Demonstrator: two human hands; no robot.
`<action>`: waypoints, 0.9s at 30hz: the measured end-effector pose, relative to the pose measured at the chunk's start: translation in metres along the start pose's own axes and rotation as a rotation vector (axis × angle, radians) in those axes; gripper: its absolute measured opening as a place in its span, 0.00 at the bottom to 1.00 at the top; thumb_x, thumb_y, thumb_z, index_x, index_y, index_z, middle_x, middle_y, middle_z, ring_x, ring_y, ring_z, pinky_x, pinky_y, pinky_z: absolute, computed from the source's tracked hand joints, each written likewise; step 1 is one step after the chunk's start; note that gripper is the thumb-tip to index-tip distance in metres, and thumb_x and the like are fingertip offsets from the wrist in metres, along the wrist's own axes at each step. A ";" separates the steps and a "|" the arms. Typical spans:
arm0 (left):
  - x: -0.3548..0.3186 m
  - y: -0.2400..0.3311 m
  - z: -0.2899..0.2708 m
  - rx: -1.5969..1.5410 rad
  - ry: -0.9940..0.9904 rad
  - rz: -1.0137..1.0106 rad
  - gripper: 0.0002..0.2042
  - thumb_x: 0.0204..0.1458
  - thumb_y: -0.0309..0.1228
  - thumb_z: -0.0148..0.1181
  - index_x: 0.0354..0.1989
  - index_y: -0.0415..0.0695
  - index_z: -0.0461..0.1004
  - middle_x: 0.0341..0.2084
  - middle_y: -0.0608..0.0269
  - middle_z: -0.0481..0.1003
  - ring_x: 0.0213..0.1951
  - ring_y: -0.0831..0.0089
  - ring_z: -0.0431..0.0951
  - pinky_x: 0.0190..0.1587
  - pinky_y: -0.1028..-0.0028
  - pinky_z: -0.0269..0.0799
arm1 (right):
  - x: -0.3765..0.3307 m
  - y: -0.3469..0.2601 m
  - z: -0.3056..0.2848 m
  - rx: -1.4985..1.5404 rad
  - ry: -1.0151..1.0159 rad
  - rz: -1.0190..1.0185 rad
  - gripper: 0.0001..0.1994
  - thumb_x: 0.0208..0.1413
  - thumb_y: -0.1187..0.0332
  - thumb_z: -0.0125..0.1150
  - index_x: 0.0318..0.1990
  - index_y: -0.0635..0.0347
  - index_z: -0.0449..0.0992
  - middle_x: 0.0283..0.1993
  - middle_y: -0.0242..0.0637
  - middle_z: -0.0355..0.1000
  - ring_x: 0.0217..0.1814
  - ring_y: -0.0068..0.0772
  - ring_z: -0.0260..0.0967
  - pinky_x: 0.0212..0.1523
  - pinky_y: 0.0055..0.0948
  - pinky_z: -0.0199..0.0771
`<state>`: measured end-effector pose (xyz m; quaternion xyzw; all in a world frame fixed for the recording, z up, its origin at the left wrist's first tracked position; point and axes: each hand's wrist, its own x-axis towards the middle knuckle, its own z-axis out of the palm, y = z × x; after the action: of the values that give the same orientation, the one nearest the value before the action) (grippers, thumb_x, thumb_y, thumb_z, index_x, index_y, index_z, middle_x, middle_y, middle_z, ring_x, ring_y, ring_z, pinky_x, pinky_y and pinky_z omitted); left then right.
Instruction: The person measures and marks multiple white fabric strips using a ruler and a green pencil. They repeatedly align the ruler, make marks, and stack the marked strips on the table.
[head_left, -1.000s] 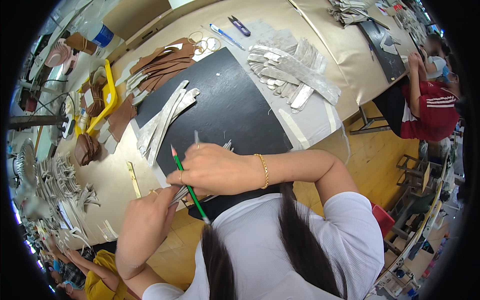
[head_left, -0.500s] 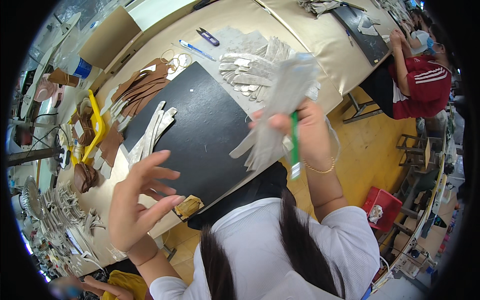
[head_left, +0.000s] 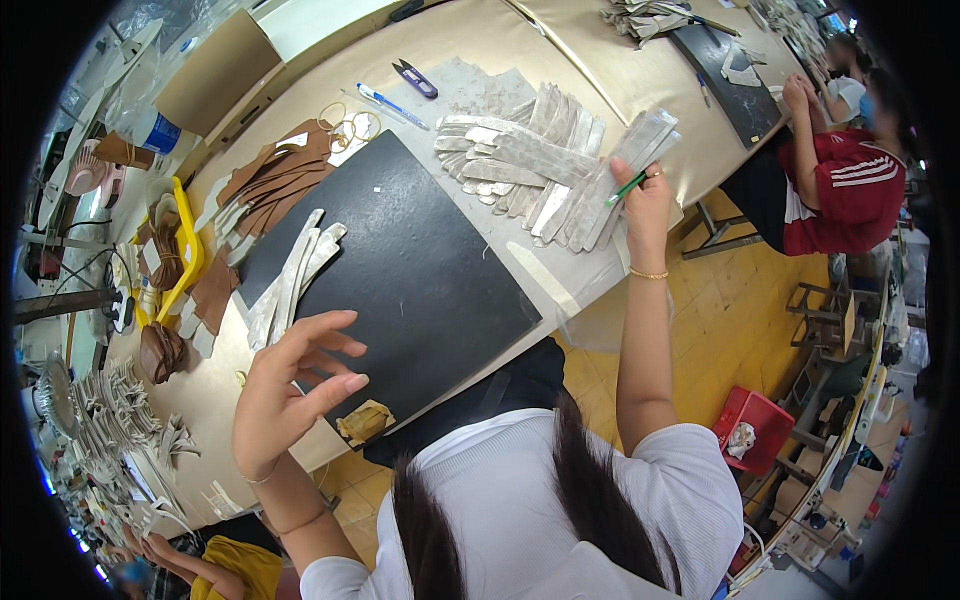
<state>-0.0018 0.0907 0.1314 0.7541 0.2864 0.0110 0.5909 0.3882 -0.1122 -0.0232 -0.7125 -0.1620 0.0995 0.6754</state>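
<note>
While the left hand (head_left: 285, 385) hovers empty, the right hand (head_left: 640, 195) grips a green pen (head_left: 628, 187) — beside silver strips (head_left: 600, 185).

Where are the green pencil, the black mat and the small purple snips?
green pencil (head_left: 629, 186), head view, mid-shaft.
black mat (head_left: 400, 260), head view, bare centre.
purple snips (head_left: 414, 78), head view, handle.

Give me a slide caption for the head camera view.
Right hand, holding a green pencil, lays pale strips on the pile; left hand hovers open.
</note>
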 end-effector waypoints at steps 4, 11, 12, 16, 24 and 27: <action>0.002 -0.002 0.002 -0.001 0.023 -0.017 0.28 0.50 0.28 0.73 0.61 0.42 0.73 0.43 0.57 0.81 0.38 0.74 0.83 0.35 0.78 0.75 | 0.008 0.017 0.006 -0.243 0.044 -0.153 0.17 0.60 0.61 0.71 0.45 0.66 0.78 0.39 0.31 0.77 0.40 0.20 0.71 0.45 0.22 0.72; 0.006 -0.004 0.004 0.024 0.018 -0.025 0.27 0.50 0.28 0.73 0.61 0.43 0.74 0.43 0.58 0.82 0.38 0.74 0.82 0.36 0.78 0.75 | 0.003 0.001 -0.005 -0.144 -0.025 0.039 0.18 0.66 0.60 0.65 0.48 0.70 0.75 0.46 0.41 0.81 0.49 0.23 0.74 0.53 0.25 0.73; 0.006 -0.006 0.004 0.025 0.020 -0.019 0.27 0.50 0.28 0.72 0.61 0.43 0.74 0.43 0.57 0.82 0.38 0.74 0.82 0.35 0.78 0.75 | -0.001 -0.012 -0.005 -0.098 -0.035 0.042 0.18 0.65 0.59 0.65 0.47 0.70 0.76 0.45 0.42 0.81 0.48 0.25 0.75 0.52 0.26 0.74; 0.007 -0.007 0.004 0.014 0.029 -0.026 0.27 0.50 0.27 0.72 0.60 0.42 0.74 0.43 0.58 0.81 0.38 0.74 0.82 0.36 0.78 0.75 | -0.021 -0.056 -0.011 0.083 -0.232 0.031 0.17 0.66 0.60 0.64 0.45 0.71 0.78 0.42 0.44 0.82 0.46 0.31 0.79 0.51 0.29 0.78; 0.017 -0.007 0.011 -0.047 -0.026 -0.052 0.25 0.51 0.27 0.72 0.59 0.42 0.75 0.43 0.59 0.81 0.39 0.75 0.82 0.35 0.78 0.74 | -0.047 -0.075 -0.022 0.490 -0.397 0.153 0.16 0.70 0.67 0.56 0.58 0.66 0.67 0.43 0.42 0.76 0.50 0.46 0.81 0.54 0.49 0.83; 0.019 -0.007 0.013 -0.023 -0.051 -0.047 0.25 0.51 0.28 0.72 0.59 0.42 0.75 0.42 0.59 0.81 0.38 0.76 0.81 0.35 0.78 0.74 | -0.035 -0.067 -0.018 0.398 -0.359 0.283 0.15 0.70 0.66 0.56 0.57 0.65 0.66 0.49 0.46 0.76 0.50 0.42 0.80 0.52 0.46 0.85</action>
<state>0.0160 0.0884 0.1145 0.7406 0.2886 -0.0187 0.6065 0.3559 -0.1392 0.0415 -0.5529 -0.1552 0.3465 0.7417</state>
